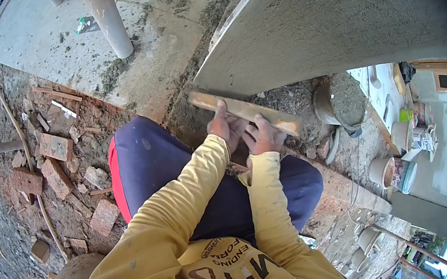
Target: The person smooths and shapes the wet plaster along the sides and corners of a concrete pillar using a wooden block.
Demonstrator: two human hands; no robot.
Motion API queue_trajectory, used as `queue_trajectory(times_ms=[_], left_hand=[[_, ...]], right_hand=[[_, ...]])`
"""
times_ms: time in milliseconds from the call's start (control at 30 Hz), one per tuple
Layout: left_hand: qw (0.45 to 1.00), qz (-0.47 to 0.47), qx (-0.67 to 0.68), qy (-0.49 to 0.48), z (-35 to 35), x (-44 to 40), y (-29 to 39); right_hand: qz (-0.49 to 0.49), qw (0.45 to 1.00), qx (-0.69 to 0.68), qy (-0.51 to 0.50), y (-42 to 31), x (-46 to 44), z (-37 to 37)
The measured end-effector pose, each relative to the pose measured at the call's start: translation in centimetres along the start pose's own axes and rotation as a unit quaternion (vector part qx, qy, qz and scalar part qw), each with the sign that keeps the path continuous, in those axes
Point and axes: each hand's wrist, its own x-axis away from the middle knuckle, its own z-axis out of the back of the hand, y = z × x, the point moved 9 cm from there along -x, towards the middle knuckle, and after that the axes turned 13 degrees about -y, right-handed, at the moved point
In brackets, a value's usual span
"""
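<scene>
In front of the yellow shirt (139,272) lettered "ENDING", both hands (225,126) grip a wooden board (243,110).

Both hands (263,136) hold wooden board (245,112) near grey plastered surface (333,17); bricks (55,147) scattered nearby.

Wears yellow long-sleeved top (140,277), heavily creased, 2 sleeves (184,184) flecked with grey. Bears dark lettering (257,270) on the front, "FORM" and "University" legible, plus 1 larger maroon character (202,276). Also wears dark blue trousers (152,172), red strip (117,184) down outer left leg, pale smudge (147,144) near left knee.
</scene>
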Motion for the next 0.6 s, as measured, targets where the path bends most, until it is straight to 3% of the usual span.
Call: queue_trajectory(times_ms=[33,67,133,200,333,400,600], left_hand=[[0.996,0.040,0.066,-0.033,-1.1,0.8,-2.6],[0.989,0.105,0.093,-0.036,-1.7,2.0,-5.3],[0.980,0.173,0.096,0.011,-0.8,4.1,-10.4],[0.982,0.178,0.055,0.002,-2.2,5.4,-10.4],[0.993,0.079,-0.076,0.036,-3.7,4.5,-5.1],[0.996,0.033,-0.070,0.041,-2.3,3.0,-3.8],[0.983,-0.113,-0.116,0.086,0.4,0.4,0.9]], right_hand=[[0.057,0.998,0.008,0.004,-1.9,0.0,1.0],[0.049,0.996,0.073,0.013,-3.2,-0.6,3.0],[0.155,0.962,0.224,-0.018,-5.5,-1.1,6.4],[-0.009,0.992,0.128,-0.014,-7.4,0.0,7.3],[-0.022,0.999,0.022,0.025,-3.7,0.8,8.9],[-0.066,0.994,-0.079,-0.041,0.8,-0.5,8.6],[-0.133,0.981,-0.093,-0.109,6.0,-3.3,4.6]])
